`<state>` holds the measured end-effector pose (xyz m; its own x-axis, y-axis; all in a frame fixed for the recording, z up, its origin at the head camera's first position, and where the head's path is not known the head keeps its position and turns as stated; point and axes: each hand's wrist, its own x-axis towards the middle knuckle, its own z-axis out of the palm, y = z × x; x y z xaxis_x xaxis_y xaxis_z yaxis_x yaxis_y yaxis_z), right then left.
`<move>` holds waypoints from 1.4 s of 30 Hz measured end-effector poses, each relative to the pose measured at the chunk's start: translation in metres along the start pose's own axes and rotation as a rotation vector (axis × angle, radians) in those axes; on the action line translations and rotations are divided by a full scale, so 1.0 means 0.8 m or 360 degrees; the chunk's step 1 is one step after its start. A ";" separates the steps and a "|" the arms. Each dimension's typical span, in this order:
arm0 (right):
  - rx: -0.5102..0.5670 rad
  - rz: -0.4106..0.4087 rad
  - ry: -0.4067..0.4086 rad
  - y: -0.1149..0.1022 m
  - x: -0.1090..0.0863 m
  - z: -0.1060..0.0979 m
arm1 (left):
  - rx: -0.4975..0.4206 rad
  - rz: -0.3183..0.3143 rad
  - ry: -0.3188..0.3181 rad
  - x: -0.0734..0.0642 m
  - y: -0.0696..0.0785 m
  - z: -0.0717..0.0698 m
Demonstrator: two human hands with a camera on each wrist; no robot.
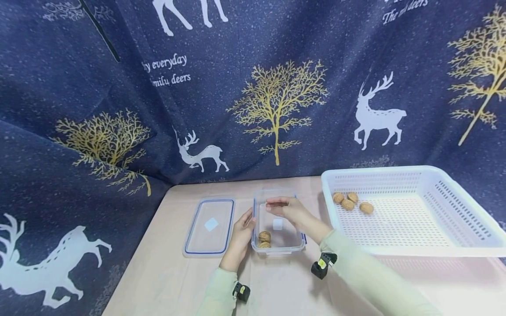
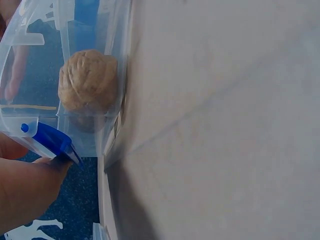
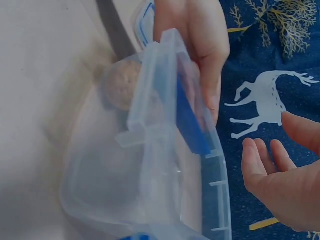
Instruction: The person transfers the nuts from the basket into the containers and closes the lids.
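A clear plastic food container [image 1: 278,252] with blue clips stands on the table. My left hand [image 1: 242,232] holds its left wall, with the thumb by a blue clip [image 2: 52,140] in the left wrist view. Inside, at the near left corner, lies a walnut [image 1: 264,237]; a second brown shape shows just below it through the front wall. My right hand [image 1: 290,211] hovers over the container with loosely curved fingers. In the right wrist view that hand [image 3: 285,185] has nothing between its thumb and fingers.
To the right stands a white perforated basket [image 1: 403,251] with several walnuts [image 1: 348,204] at its left end. A clear lid with a blue seal [image 1: 209,226] lies left of the container. A dark blue patterned cloth [image 1: 253,131] hangs behind the table.
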<state>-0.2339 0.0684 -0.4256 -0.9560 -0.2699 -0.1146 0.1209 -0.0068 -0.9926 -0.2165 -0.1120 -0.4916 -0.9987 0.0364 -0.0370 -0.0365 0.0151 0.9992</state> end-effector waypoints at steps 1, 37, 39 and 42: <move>0.0011 0.0001 0.0006 -0.003 0.000 0.000 | -0.0001 -0.0003 0.0004 0.001 0.000 0.000; 0.0064 -0.0125 0.0097 -0.079 0.003 -0.092 | 0.0035 -0.0046 -0.0005 0.000 0.001 -0.003; 0.0109 -0.0152 0.0109 -0.081 0.003 -0.100 | 0.0031 -0.0039 -0.0009 -0.001 0.000 -0.003; 0.0164 -0.0198 0.0123 -0.086 0.001 -0.112 | 0.0004 -0.0034 -0.0026 -0.006 0.007 -0.002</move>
<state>-0.2672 0.1550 -0.3612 -0.9826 -0.1858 0.0021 0.0235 -0.1351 -0.9906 -0.2123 -0.1137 -0.4860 -0.9969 0.0523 -0.0585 -0.0576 0.0185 0.9982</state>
